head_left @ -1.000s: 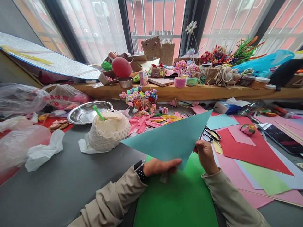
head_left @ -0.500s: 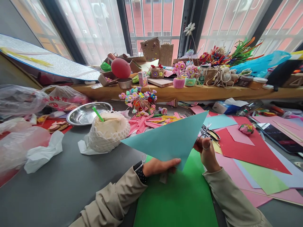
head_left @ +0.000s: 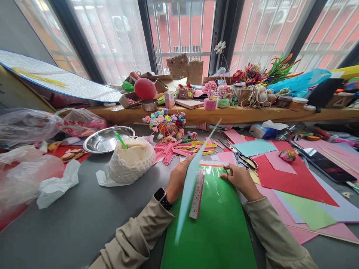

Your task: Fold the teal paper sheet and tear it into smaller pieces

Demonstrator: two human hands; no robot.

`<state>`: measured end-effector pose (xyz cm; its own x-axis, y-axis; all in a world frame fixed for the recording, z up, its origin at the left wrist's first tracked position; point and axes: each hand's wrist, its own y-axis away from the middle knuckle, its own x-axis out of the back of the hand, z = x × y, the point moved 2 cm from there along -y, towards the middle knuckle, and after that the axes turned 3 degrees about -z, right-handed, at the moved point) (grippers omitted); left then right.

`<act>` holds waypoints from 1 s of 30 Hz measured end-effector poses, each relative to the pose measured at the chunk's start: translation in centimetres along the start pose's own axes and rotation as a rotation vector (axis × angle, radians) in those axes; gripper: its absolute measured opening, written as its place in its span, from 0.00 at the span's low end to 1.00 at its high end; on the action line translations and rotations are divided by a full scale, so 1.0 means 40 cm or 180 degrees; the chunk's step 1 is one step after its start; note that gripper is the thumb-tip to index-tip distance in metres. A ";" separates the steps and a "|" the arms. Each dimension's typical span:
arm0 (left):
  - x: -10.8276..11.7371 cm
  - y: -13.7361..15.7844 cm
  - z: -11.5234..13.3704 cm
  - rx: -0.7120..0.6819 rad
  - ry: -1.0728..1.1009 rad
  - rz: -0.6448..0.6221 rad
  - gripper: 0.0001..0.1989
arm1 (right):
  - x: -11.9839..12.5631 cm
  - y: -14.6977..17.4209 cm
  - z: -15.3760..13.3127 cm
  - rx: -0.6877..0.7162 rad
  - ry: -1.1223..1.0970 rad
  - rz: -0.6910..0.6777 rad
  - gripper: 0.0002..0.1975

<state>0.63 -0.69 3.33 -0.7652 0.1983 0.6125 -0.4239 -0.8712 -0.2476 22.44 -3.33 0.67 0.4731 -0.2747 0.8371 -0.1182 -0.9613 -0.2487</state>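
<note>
My left hand is closed on a light blue sheet of paper, gripping its left side. The sheet stands tilted and nearly edge-on to me, hiding the fingertips. My right hand hovers at or rests on the upper right part of a green board; which of the two I cannot tell. Its thumb and forefinger are bent with a small gap between them, and no object shows there. A patterned ruler lies on the board beside the blue sheet. Just beyond my right hand lie scissors with black handles.
Coloured paper, including a red sheet, and a phone lie to the right. Pink paper strips are piled ahead. On the left stand a coconut in foam netting, a metal plate and plastic bags. Crafts line the wooden sill.
The blue sheet has swung from facing me to nearly edge-on, uncovering the ruler. My right hand has moved slightly left, away from the scissors and onto or over the green board.
</note>
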 end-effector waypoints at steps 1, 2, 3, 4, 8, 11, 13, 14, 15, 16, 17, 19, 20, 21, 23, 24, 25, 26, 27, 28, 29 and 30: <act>0.002 -0.002 -0.003 -0.0124 -0.0220 0.0043 0.23 | -0.002 0.001 0.002 0.0001 -0.0011 -0.0030 0.11; 0.004 -0.003 -0.005 -0.0240 -0.0431 0.0080 0.25 | -0.003 0.001 0.003 -0.0002 -0.0026 -0.0061 0.11; 0.004 -0.003 -0.007 -0.0330 -0.0590 0.0114 0.26 | -0.002 0.002 0.004 -0.0008 -0.0047 -0.0088 0.10; 0.004 -0.003 -0.009 -0.0413 -0.0777 0.0175 0.26 | 0.000 0.003 0.004 -0.0016 -0.0075 -0.0110 0.10; 0.000 -0.001 -0.019 -0.0476 -0.1168 0.0500 0.26 | 0.015 0.002 0.000 -0.0049 -0.0232 -0.0103 0.13; -0.004 0.000 -0.025 -0.0429 -0.1260 0.0678 0.25 | 0.028 0.001 -0.010 -0.0099 -0.0367 0.0033 0.16; -0.007 -0.001 -0.027 -0.0391 -0.1286 0.0693 0.25 | 0.032 0.003 -0.019 -0.0189 -0.0755 0.0063 0.22; -0.009 -0.001 -0.027 -0.0385 -0.1294 0.0673 0.24 | 0.030 0.004 -0.024 -0.0256 -0.1072 -0.0001 0.24; -0.010 -0.001 -0.027 -0.0384 -0.1299 0.0649 0.24 | 0.025 0.005 -0.030 -0.0320 -0.1422 -0.0122 0.26; -0.011 -0.001 -0.025 -0.0389 -0.1297 0.0626 0.24 | 0.018 0.007 -0.038 -0.0388 -0.1780 -0.0298 0.26; -0.011 -0.001 -0.023 -0.0397 -0.1286 0.0608 0.23 | 0.008 0.009 -0.047 -0.0451 -0.2088 -0.0493 0.25; -0.010 0.002 -0.018 -0.0402 -0.1245 0.0606 0.23 | -0.012 0.015 -0.066 -0.0522 -0.2443 -0.0823 0.22; -0.009 0.003 -0.015 -0.0404 -0.1210 0.0614 0.23 | -0.021 0.018 -0.075 -0.0544 -0.2550 -0.0931 0.20; -0.008 0.005 -0.013 -0.0413 -0.1159 0.0623 0.24 | -0.029 0.020 -0.084 -0.0561 -0.2637 -0.1000 0.18; -0.006 0.009 -0.009 -0.0442 -0.0985 0.0654 0.24 | -0.040 0.024 -0.099 -0.0554 -0.2780 -0.1042 0.19; -0.006 0.010 -0.008 -0.0461 -0.0848 0.0687 0.25 | -0.044 0.025 -0.104 -0.0544 -0.2869 -0.1023 0.19; -0.006 0.010 -0.008 -0.0469 -0.0666 0.0738 0.27 | -0.045 0.026 -0.108 -0.0531 -0.2969 -0.0964 0.18; -0.005 0.009 -0.009 -0.0454 -0.0419 0.0818 0.29 | -0.045 0.025 -0.109 -0.0518 -0.3072 -0.0862 0.18; -0.005 0.007 -0.010 -0.0402 -0.0090 0.0903 0.31 | -0.043 0.024 -0.107 -0.0504 -0.3171 -0.0722 0.17; -0.005 0.004 -0.013 -0.0297 0.0339 0.0947 0.32 | -0.039 0.023 -0.104 -0.0497 -0.3260 -0.0556 0.17; -0.006 0.000 -0.014 -0.0149 0.0849 0.0907 0.33 | -0.036 0.021 -0.100 -0.0501 -0.3337 -0.0377 0.17; -0.009 -0.004 -0.014 0.0021 0.1412 0.0736 0.32 | -0.032 0.020 -0.096 -0.0517 -0.3404 -0.0208 0.16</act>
<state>0.70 -0.36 2.74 -0.9717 0.1703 0.1635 -0.2169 -0.9174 -0.3335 18.40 -3.83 1.26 0.9897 -0.1398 -0.0316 -0.1420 -0.9862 -0.0856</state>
